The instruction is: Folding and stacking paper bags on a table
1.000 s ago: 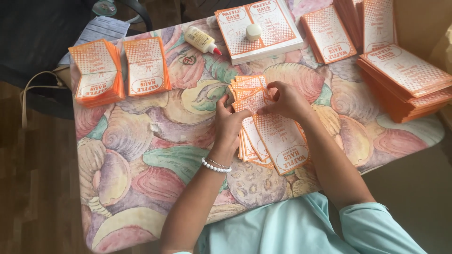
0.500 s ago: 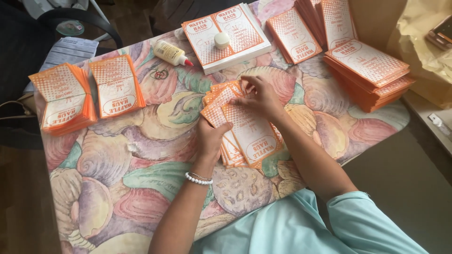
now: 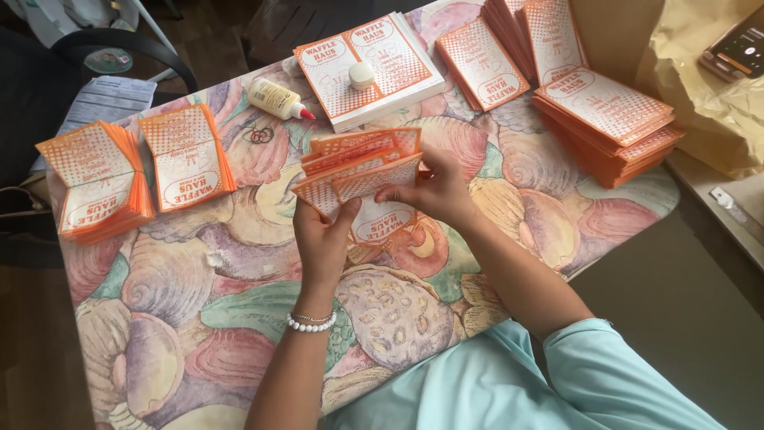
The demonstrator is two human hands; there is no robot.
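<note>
- A fanned bundle of orange-and-white printed cards is being held just above the shell-patterned table, near its middle.
- Card stacks are lying at the far left and far right; a glue bottle is lying beyond the bundle.
- The left hand is gripping the bundle's lower edge, fingers clamped; the right hand is pinching its right side, fingers together.

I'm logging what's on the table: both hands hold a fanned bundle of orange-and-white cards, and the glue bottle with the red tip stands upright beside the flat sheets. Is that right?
Not quite. In the head view the glue bottle lies on its side beside the flat sheets; it does not stand upright. The rest holds: the left hand and right hand hold the fanned bundle of cards.
</note>
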